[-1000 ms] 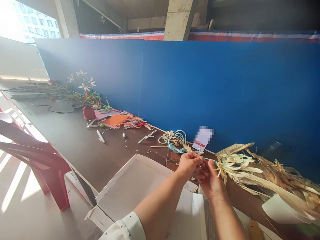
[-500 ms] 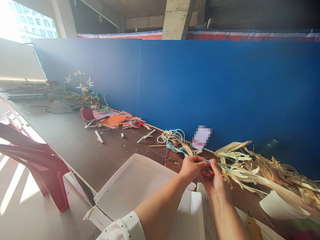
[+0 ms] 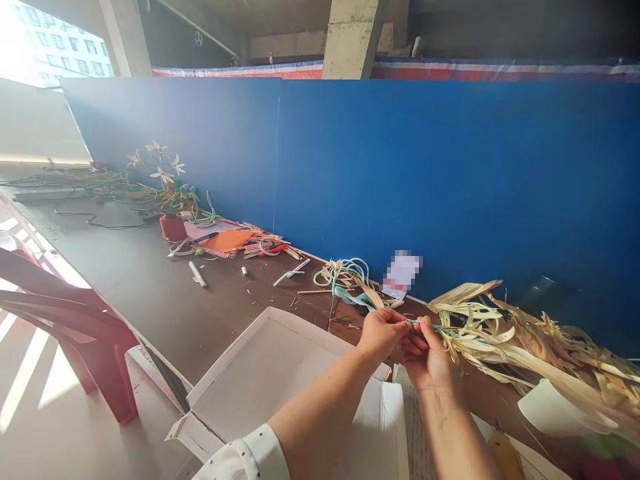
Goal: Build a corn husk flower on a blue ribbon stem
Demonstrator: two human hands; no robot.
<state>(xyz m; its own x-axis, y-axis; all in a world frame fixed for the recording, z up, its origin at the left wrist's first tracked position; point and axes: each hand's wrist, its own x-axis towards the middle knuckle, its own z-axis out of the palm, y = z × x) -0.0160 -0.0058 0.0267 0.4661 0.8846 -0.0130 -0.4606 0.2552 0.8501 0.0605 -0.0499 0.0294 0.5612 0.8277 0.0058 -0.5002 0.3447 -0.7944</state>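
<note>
Between my two hands, above the white cardboard box's far right corner, runs a thin teal stem-like strip (image 3: 415,322). My left hand (image 3: 381,333) pinches its left end between thumb and fingers. Close beside it, my right hand (image 3: 429,353) is closed on the same strip, with its thumb on top and the other fingers curled below. Whether the strip is wrapped round something is too small to tell. Dried corn husks (image 3: 475,343) lie just right of my right hand, and the strip's right part seems to run towards them.
An open white cardboard box (image 3: 280,373) stands in front of me. Behind it lie coiled pale cords (image 3: 356,268). Further left are a red thread spool (image 3: 173,228), orange paper (image 3: 227,240) and a white marker (image 3: 197,274). A white bowl (image 3: 560,407) sits right, below the husks. A blue partition (image 3: 425,167) borders the table.
The view has shifted very slightly. Both hands keep their grip on the strip, and my fingers have moved only a little.
</note>
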